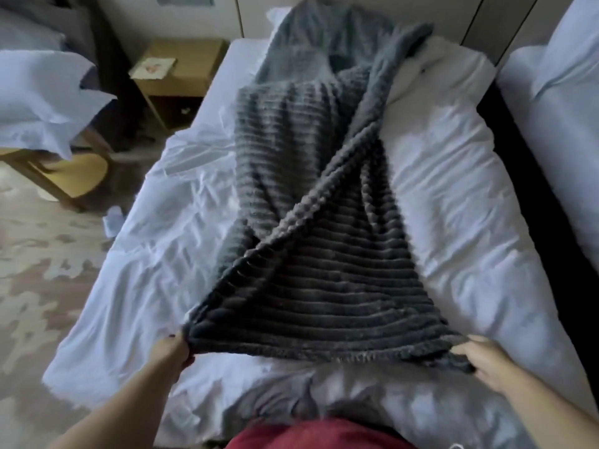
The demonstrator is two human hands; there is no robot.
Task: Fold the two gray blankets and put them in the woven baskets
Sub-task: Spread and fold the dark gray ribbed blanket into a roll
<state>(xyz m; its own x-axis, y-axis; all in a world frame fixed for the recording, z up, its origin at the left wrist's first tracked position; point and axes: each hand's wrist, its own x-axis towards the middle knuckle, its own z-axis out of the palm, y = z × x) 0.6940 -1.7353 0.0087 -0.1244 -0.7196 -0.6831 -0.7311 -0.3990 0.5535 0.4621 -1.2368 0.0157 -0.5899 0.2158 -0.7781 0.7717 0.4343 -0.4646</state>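
A gray ribbed blanket (324,286) stretches lengthwise down the white bed (146,254), twisted in its middle so one side crosses over the other. Its far end lies bunched near the headboard. My left hand (170,350) grips the near left corner. My right hand (486,361) grips the near right corner. Both corners are lifted slightly above the sheets and pulled apart, so the near edge is taut. I cannot tell whether the fabric is one blanket or two. No woven basket is in view.
A wooden nightstand (181,69) stands left of the bed head. A wooden chair (74,176) with white bedding on it sits at the left. A second bed (557,124) lies close on the right. Patterned carpet covers the floor at the left.
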